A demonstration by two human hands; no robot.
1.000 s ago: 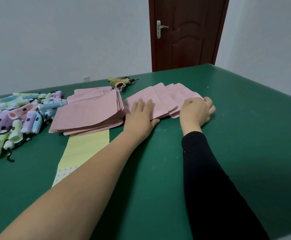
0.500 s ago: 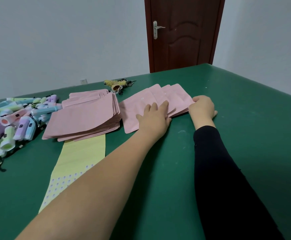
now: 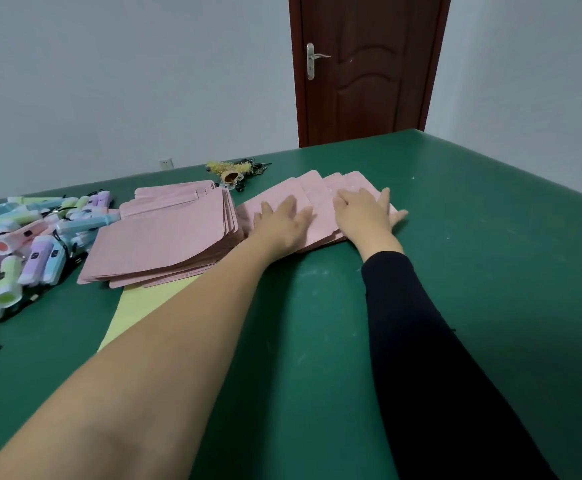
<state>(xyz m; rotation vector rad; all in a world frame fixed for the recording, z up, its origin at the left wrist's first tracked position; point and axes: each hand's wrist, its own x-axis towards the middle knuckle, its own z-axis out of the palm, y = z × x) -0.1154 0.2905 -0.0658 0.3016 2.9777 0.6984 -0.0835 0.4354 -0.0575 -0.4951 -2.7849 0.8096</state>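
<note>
Both hands flat on a fan of pink pouches [image 3: 320, 199] lying on the green surface [image 3: 490, 254]. Left hand [image 3: 282, 221] spread, fingers straight, pressing the near-left pouch; right hand [image 3: 365, 211] spread over the right end, likely pinning the fan so pouches slide apart without lifting. Bigger pink stack [image 3: 165, 237] just left, likely the supply, resting on a yellow sheet [image 3: 137, 306]. Pile of pastel flashlights [image 3: 23, 244] far left, probably awaiting bagging.

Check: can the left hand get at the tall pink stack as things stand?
Probably yes. The left hand lies flat on the fanned pouches, right beside the stack. Nothing stands between them, and the hand holds nothing.
</note>
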